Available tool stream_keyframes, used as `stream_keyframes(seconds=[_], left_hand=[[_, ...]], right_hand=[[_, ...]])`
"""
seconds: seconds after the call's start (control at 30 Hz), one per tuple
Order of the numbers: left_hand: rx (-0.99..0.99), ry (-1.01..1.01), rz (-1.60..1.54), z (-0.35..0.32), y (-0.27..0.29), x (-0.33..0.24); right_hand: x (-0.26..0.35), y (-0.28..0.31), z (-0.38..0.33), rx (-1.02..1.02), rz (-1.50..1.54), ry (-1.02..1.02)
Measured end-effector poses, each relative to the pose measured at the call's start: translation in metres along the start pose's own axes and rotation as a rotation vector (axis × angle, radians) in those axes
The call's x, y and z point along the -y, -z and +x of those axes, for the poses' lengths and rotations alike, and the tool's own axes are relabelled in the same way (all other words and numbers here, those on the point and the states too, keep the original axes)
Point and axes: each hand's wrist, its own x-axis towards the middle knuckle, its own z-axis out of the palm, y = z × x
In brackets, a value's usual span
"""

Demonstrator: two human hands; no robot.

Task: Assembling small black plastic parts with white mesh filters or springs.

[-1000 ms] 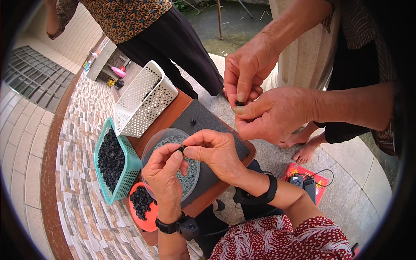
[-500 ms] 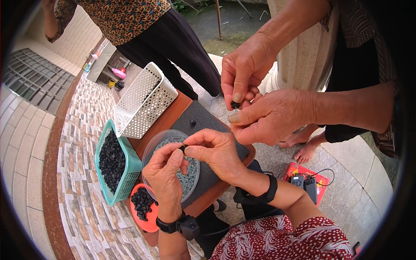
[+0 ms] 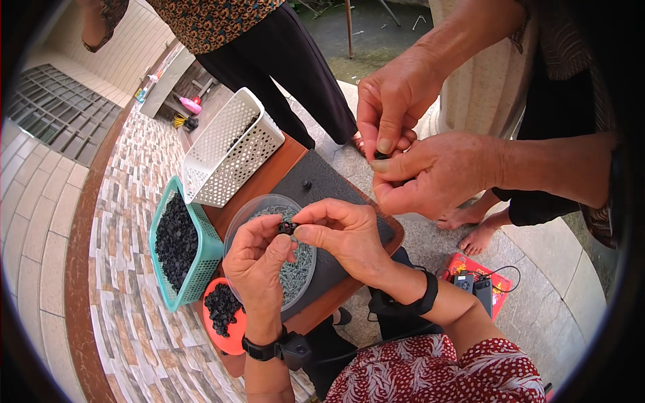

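The table (image 3: 287, 158) bears a white basket (image 3: 242, 169), with a green basket (image 3: 205, 252) beside it, and a clear round tub (image 3: 252, 207). Over the tub, the left hand (image 3: 261, 260) and right hand (image 3: 348, 240) face each other, thumbs and forefingers clamped on one small black part (image 3: 287, 228).

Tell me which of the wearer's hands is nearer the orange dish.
Left. The left hand is up and right of the orange dish in the picture; the right hand is farther right.

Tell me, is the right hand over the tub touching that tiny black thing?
Touching. The head view shows the right hand with thumb and index fingertips meeting the tiny black thing, no gap visible.
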Motion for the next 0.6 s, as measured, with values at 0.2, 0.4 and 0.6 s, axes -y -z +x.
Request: stream_keyframes(seconds=[0.2,0.4,0.6], left_hand=[[-0.028,-0.018,0.054,-0.003,0.002,0.001],[-0.039,-0.055,0.107,-0.004,0.005,0.004],[-0.028,-0.086,0.153,-0.005,0.011,0.006]], right_hand=[[-0.004,0.0,0.001,0.013,-0.021,0.01],[-0.008,-0.001,0.002,0.01,-0.08,0.02],[-0.011,-0.001,0.003,0.023,-0.147,0.079]])
